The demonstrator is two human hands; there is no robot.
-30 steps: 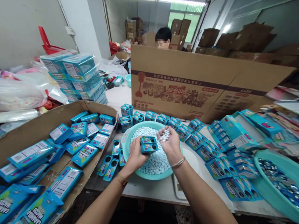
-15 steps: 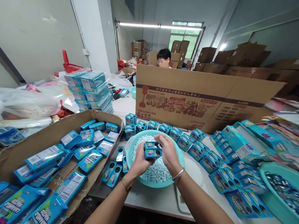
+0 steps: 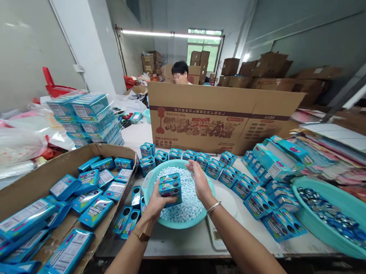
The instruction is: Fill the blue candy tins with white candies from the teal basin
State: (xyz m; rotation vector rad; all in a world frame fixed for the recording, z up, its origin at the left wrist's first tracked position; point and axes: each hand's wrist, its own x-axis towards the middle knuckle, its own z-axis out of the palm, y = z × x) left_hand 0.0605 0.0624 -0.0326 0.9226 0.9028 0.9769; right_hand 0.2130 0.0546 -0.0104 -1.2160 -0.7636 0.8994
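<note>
My left hand (image 3: 155, 203) grips a pair of small blue candy boxes (image 3: 170, 185) with dark round openings, tilted above the left side of a turquoise basin (image 3: 178, 225). Small pale-blue candies (image 3: 188, 202) fill much of that basin. Over its right side is my right hand (image 3: 200, 181), fingers stretched out and apart from the boxes, with nothing visible in it. Several more small blue boxes (image 3: 228, 176) stand in an arc behind and to the right of the basin. A few others (image 3: 131, 222) lie at its left.
An open carton (image 3: 103, 247) of blue boxes is on the left, with wrapped stacks (image 3: 89, 111) behind it. A large cardboard box (image 3: 198, 125) stands ahead; a person (image 3: 180, 69) is beyond it. A basin (image 3: 345, 202) of shiny blue pieces sits right. A white scale (image 3: 217, 235) lies nearby.
My right hand has come away from the boxes and is now apart from them. My left hand has moved them slightly left over the basin. The camera view has turned to the right.
</note>
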